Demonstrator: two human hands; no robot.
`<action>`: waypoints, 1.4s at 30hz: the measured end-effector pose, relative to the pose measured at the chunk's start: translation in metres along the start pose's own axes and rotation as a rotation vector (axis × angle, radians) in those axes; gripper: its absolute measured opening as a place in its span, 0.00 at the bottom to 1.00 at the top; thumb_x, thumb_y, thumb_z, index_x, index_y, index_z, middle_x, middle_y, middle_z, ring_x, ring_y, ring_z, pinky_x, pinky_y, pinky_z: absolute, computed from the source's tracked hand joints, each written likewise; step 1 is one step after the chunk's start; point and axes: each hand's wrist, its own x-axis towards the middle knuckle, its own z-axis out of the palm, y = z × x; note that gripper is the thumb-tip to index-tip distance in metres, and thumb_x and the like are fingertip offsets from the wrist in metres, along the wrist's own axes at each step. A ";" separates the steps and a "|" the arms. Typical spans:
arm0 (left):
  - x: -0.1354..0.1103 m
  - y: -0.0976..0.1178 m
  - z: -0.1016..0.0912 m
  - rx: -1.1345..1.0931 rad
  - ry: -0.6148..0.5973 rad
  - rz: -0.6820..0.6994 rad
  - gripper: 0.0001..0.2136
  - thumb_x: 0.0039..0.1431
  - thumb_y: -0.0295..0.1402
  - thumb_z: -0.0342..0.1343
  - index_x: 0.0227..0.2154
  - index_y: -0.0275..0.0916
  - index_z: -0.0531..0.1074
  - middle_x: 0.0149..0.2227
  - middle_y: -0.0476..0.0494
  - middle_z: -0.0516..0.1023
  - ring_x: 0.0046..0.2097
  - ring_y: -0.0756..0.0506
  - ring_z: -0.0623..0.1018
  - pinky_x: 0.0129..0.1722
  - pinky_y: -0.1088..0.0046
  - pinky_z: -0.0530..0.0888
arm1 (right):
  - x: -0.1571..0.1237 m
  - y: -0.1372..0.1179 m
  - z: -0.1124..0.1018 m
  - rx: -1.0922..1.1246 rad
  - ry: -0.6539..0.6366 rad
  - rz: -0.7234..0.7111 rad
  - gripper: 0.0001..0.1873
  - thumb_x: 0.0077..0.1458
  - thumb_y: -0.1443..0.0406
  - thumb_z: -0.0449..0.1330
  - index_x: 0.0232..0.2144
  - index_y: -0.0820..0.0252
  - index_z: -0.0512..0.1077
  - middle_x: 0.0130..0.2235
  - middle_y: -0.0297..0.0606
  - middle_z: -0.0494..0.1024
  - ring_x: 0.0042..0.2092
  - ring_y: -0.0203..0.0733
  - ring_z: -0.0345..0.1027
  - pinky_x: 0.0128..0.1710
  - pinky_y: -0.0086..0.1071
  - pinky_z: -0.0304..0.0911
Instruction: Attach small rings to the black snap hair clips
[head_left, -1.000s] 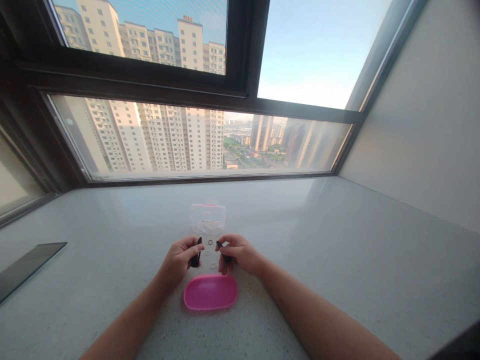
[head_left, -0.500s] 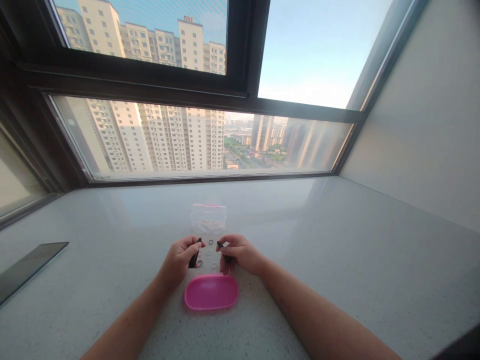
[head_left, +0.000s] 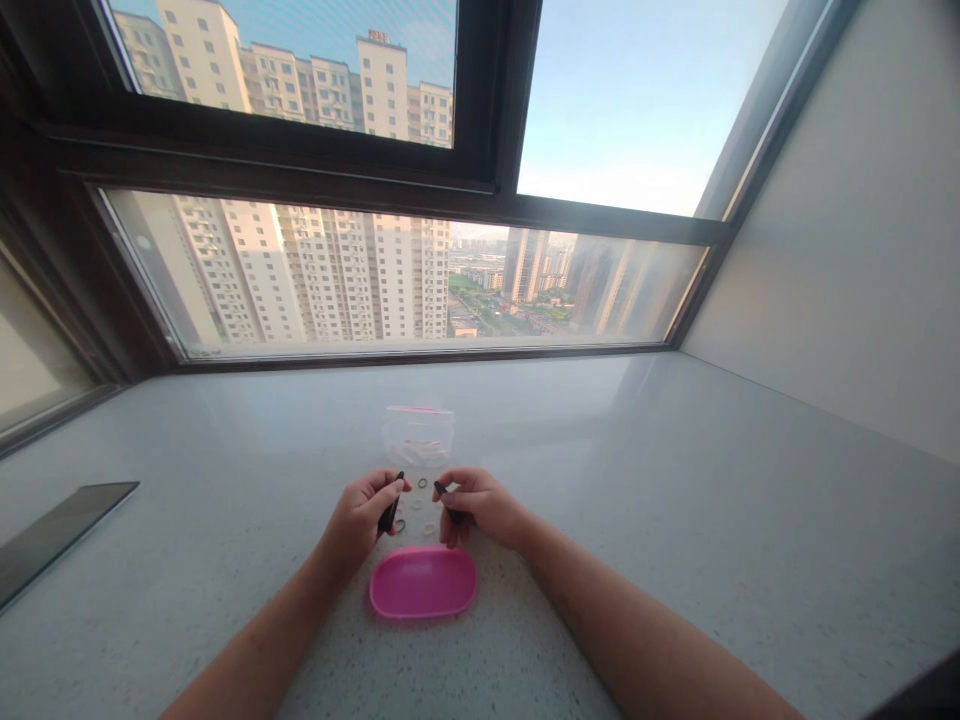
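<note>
My left hand is closed around a slim black object held nearly upright. In my right hand is a similar slim black object, its tip slanting up to the left; I cannot make out the kind of either. The two hands are apart. Between them several small rings, such as a dark ring and a pale ring, lie on the counter; some are partly hidden by the fingers. Just below the hands sits a pink oval tray with nothing in it.
A clear plastic bag with a pinkish top edge lies beyond the hands. At far left is a dark flat panel. The speckled counter runs back to a dark window frame, with a white wall on the right.
</note>
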 end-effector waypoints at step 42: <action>0.002 -0.003 -0.002 0.071 0.010 0.038 0.10 0.49 0.38 0.52 0.28 0.34 0.68 0.14 0.55 0.65 0.16 0.55 0.64 0.15 0.81 0.59 | 0.000 0.002 0.000 -0.015 0.018 -0.019 0.14 0.47 0.59 0.56 0.33 0.63 0.65 0.19 0.35 0.73 0.18 0.36 0.66 0.16 0.24 0.53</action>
